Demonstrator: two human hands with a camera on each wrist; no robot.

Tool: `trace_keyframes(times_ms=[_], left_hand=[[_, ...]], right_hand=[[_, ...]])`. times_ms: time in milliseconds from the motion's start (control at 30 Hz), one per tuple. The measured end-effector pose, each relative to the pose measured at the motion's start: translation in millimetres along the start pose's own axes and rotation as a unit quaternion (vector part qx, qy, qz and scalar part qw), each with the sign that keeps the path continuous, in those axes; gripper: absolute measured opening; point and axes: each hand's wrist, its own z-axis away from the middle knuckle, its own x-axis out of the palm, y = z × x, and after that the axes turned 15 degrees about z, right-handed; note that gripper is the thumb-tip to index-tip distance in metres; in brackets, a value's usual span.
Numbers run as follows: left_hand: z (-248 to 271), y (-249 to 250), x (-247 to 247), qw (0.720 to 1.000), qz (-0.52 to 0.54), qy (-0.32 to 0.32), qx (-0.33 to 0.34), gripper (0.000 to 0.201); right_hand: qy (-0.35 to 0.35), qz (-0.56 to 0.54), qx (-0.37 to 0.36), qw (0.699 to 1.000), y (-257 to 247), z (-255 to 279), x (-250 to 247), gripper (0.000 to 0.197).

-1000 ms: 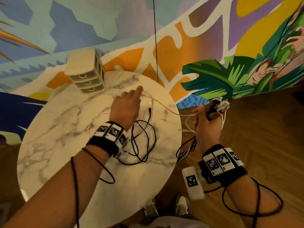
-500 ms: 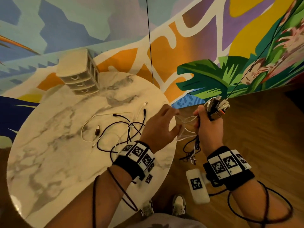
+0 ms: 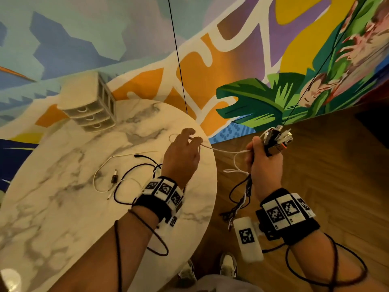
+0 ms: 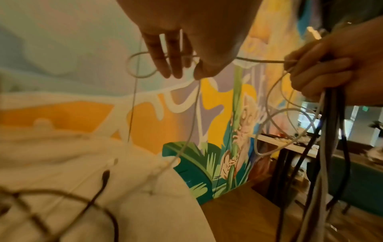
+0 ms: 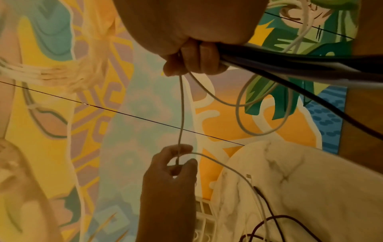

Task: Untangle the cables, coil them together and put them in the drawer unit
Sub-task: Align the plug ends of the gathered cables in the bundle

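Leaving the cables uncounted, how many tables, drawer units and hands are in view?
Table: 1
Drawer unit: 1
Hands: 2, the left hand pinching the white cable, the right hand gripping the cable bundle
Total: 4

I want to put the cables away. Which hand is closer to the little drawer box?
Left. The left hand is over the table's far edge, pinching the white cable, right of the drawer box. The right hand is farther, past the table, over the floor.
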Motion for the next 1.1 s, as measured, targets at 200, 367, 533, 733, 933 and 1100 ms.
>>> trace_keyframes(times_ms=[200, 367, 533, 733, 933, 1100], left_hand=[[20, -8, 17, 0.955, 0.193, 0.024, -0.226, 0.034], [34, -24, 30, 0.924, 0.209, 0.018, -0.320, 0.036], [57, -17, 42, 0.783, 0.439, -0.032, -0.439, 0.019], [44, -3, 50, 0.896, 0.271, -0.302, -0.182, 0.025], [15, -48, 39, 0.933, 0.183, -0.088, -0.297, 0.019], [-15, -88, -18, 0.942, 0.124, 0.112, -0.290, 0.018]], right_hand=[[-0.046, -0.012, 0.035, 0.998, 1, 0, 2, 0.028], [-0.069, -0.023, 0.029, 0.997, -2, -2, -3, 0.031], [-0.059, -0.038, 0.023, 0.997, -2, -10, -13, 0.031], [-0.069, -0.047, 0.024, 0.996, -2, -13, -14, 0.032], [-0.066, -0.001, 0.037, 0.997, 11, -19, -34, 0.033], [0.020, 0.060, 0.086, 0.994, 38, -31, -53, 0.031]])
